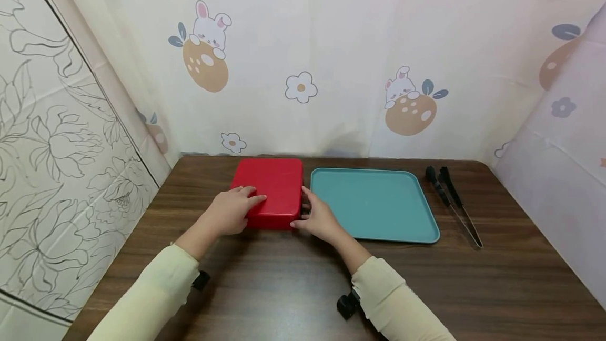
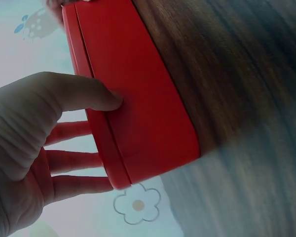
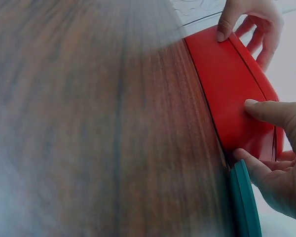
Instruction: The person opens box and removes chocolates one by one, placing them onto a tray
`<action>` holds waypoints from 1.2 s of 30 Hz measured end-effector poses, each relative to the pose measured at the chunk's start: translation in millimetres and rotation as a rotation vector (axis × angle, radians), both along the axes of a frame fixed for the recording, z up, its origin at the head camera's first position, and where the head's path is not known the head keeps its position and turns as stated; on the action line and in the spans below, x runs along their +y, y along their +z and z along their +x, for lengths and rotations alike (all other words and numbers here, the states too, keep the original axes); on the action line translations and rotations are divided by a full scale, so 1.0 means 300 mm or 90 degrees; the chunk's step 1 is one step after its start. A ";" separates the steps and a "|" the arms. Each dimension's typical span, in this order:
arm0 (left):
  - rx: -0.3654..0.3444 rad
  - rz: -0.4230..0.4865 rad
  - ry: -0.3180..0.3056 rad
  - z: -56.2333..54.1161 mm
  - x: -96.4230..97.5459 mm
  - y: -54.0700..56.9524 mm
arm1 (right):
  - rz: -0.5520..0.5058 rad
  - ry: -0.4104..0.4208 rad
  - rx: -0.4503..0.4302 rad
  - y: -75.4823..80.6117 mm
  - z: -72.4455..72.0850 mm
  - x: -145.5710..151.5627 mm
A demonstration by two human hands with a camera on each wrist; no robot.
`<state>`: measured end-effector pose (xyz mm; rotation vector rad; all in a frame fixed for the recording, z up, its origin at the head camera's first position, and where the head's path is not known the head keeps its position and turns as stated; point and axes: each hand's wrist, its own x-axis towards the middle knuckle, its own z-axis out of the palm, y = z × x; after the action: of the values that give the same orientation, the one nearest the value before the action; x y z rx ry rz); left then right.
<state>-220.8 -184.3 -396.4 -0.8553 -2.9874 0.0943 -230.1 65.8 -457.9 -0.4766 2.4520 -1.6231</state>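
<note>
A red lidded box [image 1: 274, 186] stands on the table, with a seam running just below its top edge. My left hand [image 1: 231, 210] grips its left front part, fingers over the lid and thumb [image 2: 106, 96] pressed on the front face. At the right front corner my right hand [image 1: 322, 219] holds the box, its thumb [image 3: 266, 111] on the front face and its fingers along the right side. The lid sits on the box, and the inside is hidden.
Close to the box's right side lies a teal tray [image 1: 374, 204]. Tongs [image 1: 440, 191] with black handles rest farther right, their bare metal end toward the front. A patterned curtain [image 1: 303, 41] hangs behind the dark wooden table [image 1: 284, 288].
</note>
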 end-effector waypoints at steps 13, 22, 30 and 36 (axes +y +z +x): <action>-0.008 -0.085 -0.003 0.001 0.044 0.023 | 0.002 -0.006 -0.007 0.000 0.000 -0.002; 0.010 -0.089 -0.016 -0.005 0.040 0.037 | 0.003 -0.009 0.000 -0.007 -0.004 -0.004; -0.005 -0.040 -0.011 -0.013 0.018 0.059 | 0.012 -0.015 -0.007 -0.005 -0.003 -0.001; -0.012 -0.032 -0.014 -0.002 0.009 0.032 | 0.015 -0.013 -0.011 -0.001 0.000 -0.003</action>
<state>-221.4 -181.6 -386.7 -0.8987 -3.0046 0.1634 -230.1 64.7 -458.1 -0.4331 2.4688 -1.5982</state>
